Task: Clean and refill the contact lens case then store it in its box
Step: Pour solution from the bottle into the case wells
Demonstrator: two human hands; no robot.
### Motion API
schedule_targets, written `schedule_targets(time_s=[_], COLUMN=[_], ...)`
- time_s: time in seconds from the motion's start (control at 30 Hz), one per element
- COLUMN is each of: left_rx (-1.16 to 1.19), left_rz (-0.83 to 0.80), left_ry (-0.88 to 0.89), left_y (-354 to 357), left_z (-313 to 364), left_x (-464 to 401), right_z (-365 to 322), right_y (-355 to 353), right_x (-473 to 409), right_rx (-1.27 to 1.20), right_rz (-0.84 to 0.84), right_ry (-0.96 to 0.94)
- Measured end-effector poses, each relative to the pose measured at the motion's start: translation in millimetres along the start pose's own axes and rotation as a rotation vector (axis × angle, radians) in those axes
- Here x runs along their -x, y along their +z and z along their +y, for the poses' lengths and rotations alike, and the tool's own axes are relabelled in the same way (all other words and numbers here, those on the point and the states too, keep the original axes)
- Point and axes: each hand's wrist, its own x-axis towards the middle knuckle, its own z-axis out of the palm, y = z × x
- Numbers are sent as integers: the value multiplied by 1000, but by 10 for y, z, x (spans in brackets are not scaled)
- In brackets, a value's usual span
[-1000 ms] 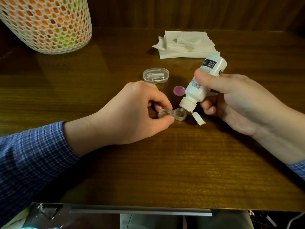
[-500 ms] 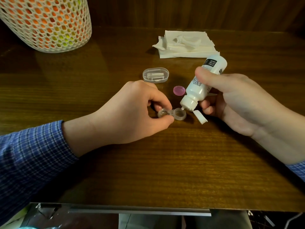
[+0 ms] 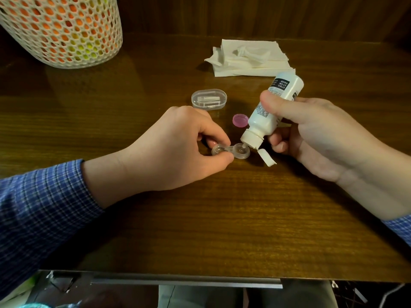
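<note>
A clear two-well contact lens case (image 3: pixel 239 151) lies on the wooden table (image 3: pixel 200 218). My left hand (image 3: pixel 178 147) pinches its left well between thumb and fingers. My right hand (image 3: pixel 311 134) grips a white solution bottle (image 3: pixel 270 110), tilted nozzle-down, its tip over the case's right well. The bottle's flip cap (image 3: pixel 266 157) hangs open below it. A pink round lid (image 3: pixel 240 120) rests on the table behind the case. A clear oval storage box (image 3: pixel 209 99) sits further back.
A stack of white tissues (image 3: pixel 251 58) lies at the back centre. A white mesh basket (image 3: pixel 62 30) with orange and yellow contents stands at the back left. The table's front edge runs along the bottom, with a metal rail (image 3: pixel 186 282) beneath.
The bottle's nozzle drew back slightly from the right well, then came down over it again. My left hand has kept its hold on the case.
</note>
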Motion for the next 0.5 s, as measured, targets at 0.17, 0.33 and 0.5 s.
schedule_targets(time_s=[0.17, 0.33, 0.5], left_rx=[0, -1, -7], left_rz=[-1, 11, 14], left_ry=[-1, 10, 17], left_y=[-5, 8, 9], left_z=[-2, -6, -21], left_x=[-1, 3, 3], right_z=[3, -3, -6], right_y=[-18, -20, -6], right_x=[-28, -23, -13], right_rx=[-18, -21, 0], right_rz=[44, 34, 27], right_ry=[25, 26, 18])
